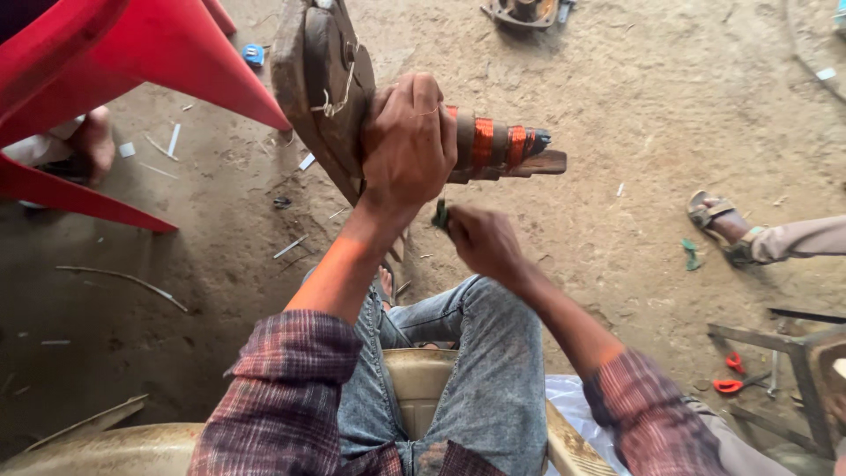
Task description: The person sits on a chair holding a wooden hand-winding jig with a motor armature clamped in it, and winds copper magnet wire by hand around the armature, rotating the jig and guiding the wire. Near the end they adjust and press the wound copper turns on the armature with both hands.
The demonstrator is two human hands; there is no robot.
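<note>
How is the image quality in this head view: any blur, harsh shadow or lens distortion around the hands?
Head view: soft, even daylight, no glare; the left hand on the wooden winding form is sharp, the right hand slightly motion-blurred; copper coils read clearly; shade darkens the dirt floor at lower left; wide-angle stretch at the edges, seen in the red plastic chair.

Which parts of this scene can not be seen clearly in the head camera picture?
- Small dark green thing in the right hand: mostly hidden by the fingers, blurred.
- Wooden former with copper wire coils: near end covered by the left hand.
- Red plastic chair: cut off by the top-left edge.
</note>
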